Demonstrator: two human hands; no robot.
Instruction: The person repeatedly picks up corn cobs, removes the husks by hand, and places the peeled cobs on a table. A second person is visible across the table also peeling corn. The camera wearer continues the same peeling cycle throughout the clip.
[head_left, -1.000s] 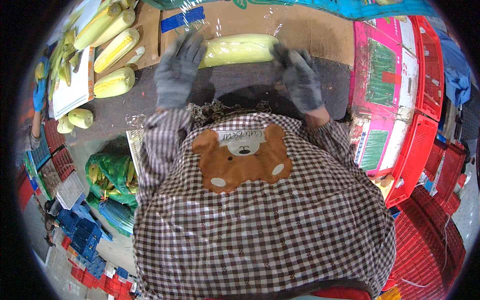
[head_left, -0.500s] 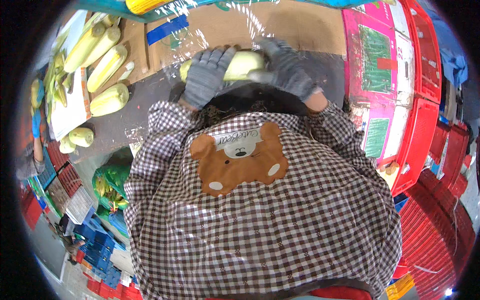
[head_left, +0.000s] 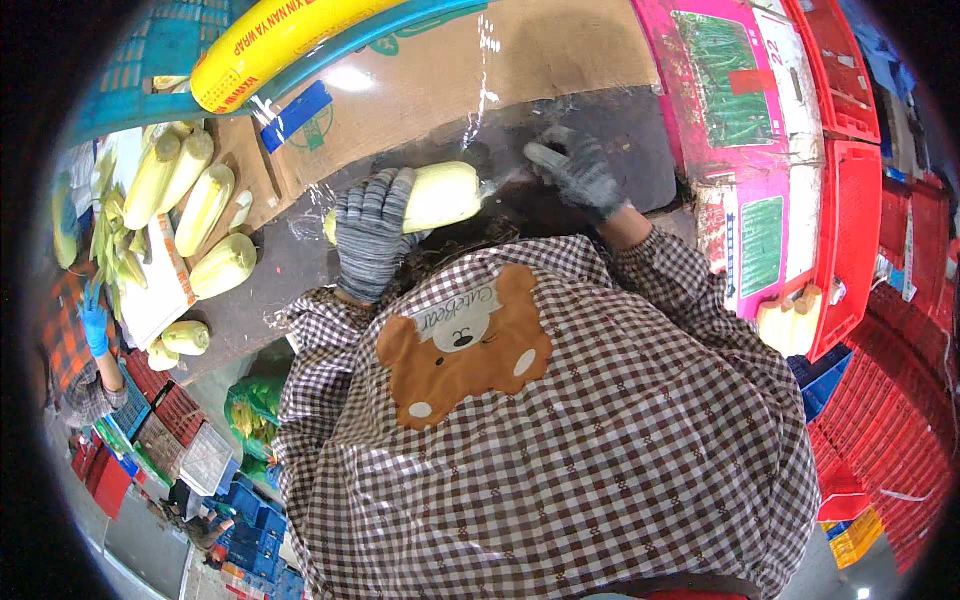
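A pale green ear of corn (head_left: 445,192) lies across the dark tabletop (head_left: 635,140) in front of me. My left hand (head_left: 372,235), in a grey striped knit glove, is wrapped over the ear's left part and hides some of it. Off the ear's right end is my right hand (head_left: 585,178), gloved too and slightly blurred. Its light-tipped thumb stretches out to the left, and I make out nothing in its fingers. A faint, clear streak, perhaps plastic film, shows between the ear and this hand.
More corn ears (head_left: 225,265) lie at the left by loose husks (head_left: 122,262). A yellow roll (head_left: 270,45) sits at the far edge beyond the cardboard (head_left: 560,50). Pink-and-white boxes (head_left: 735,85) and red crates (head_left: 850,240) stand right. Another person's blue-gloved hand (head_left: 95,318) is far left.
My right hand has moved off the ear's right end, away to the right. My left hand still holds the ear, now lower and further left in view. The camera view has shifted.
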